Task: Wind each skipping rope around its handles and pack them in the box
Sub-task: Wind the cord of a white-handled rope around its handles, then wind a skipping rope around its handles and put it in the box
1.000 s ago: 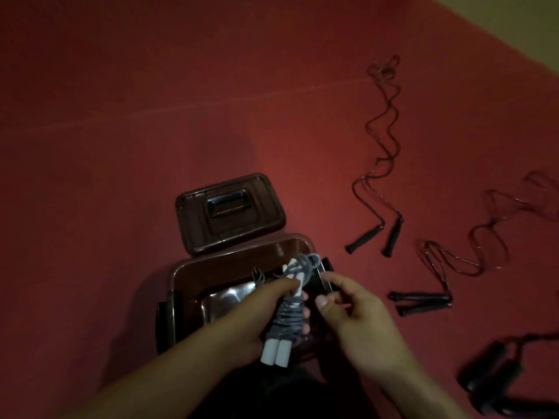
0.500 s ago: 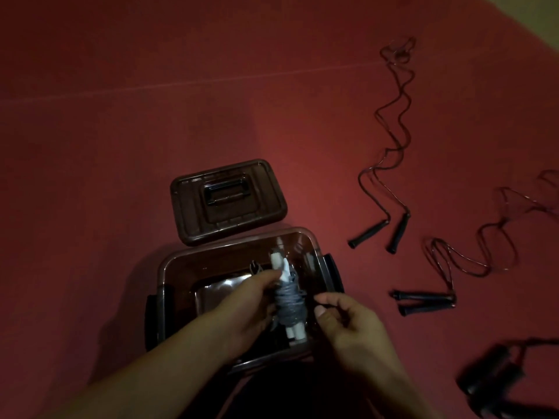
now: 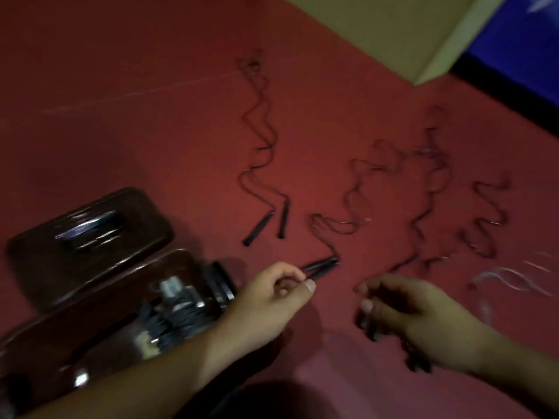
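The view is blurred. A dark brown box (image 3: 193, 267) stands at the lower left, and a grey rope wound on white handles (image 3: 169, 322) lies inside it. My left hand (image 3: 269, 300) reaches right of the box and pinches the near ends of a thin rope's black handles (image 3: 322, 267). My right hand (image 3: 414, 316) hovers with loosely curled fingers over the thick black handles (image 3: 419, 362) of another rope and holds nothing that I can see. A further rope with black handles (image 3: 264, 223) lies unwound beyond.
The box lid (image 3: 90, 237) lies on the red floor just behind the box. Several more unwound ropes (image 3: 429, 189) snake across the floor to the right, one of them pale (image 3: 508, 276). A yellowish wall corner (image 3: 393, 31) rises at the top right.
The wound grey rope has gone from my left hand into the box. Both hands have left the box and moved right to the ropes on the floor. The view has swung right.
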`<state>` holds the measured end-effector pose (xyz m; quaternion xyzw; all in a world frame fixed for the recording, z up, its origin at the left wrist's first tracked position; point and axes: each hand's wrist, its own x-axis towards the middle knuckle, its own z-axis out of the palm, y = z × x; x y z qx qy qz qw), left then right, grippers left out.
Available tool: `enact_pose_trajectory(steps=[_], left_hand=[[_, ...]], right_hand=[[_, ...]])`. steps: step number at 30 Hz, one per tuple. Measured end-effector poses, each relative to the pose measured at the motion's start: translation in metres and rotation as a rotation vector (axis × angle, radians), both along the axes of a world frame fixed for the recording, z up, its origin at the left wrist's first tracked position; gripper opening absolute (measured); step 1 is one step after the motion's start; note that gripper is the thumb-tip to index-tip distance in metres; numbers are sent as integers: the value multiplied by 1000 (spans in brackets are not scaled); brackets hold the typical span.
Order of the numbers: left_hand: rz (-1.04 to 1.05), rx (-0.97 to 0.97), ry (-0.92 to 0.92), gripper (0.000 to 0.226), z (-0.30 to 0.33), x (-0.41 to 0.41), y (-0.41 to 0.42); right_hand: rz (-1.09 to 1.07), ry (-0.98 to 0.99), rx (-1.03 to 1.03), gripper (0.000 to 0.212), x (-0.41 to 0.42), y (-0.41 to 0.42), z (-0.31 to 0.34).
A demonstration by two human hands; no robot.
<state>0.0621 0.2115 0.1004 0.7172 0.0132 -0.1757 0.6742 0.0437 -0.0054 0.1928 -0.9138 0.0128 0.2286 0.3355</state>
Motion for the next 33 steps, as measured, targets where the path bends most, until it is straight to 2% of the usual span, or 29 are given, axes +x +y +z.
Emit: enact_pose_trajectory(steps=[2,4,9,12,16,20,22,24,27,29,31,33], left_hand=[[-110,49,-24,48,5,8,-23],[-261,114,-82,56,14,10,-61],[-676,468,-138,42,38,9,-120],[-738,550,-109,43,64,14,-151],[-846,765,-123,45,104,29,-191],[-927,714,-146,44,131,31,-246],[-998,706,-207,43,126,28,-268],[-1131,779,-233,49,112,27,-285],[-1409,1038,-272,50,76,35,-305],[-1530,1172,-277,50,50,43,-319],[-1503,1168,-286,54,15,52,-335],[-1286,1015,-233,51,-27,56,-344]], right_hand=[[-72,8,32,18,-5,-25,24],[-169,-97,-16,19,-23,-60,48],[-348,-146,-73,17,-84,-128,51],[-350,-113,-133,21,-99,-163,47],[-389,-108,-134,24,-98,-200,34],[-393,-15,-179,25,-97,-229,-4],[-363,94,-250,30,-92,-240,-29],[-378,179,-296,38,-81,-249,-55],[-463,209,-287,42,-57,-258,-95],[-580,208,-208,46,-47,-258,-125],[-698,262,-162,57,-43,-257,-158],[-786,362,-176,62,-45,-252,-186]])
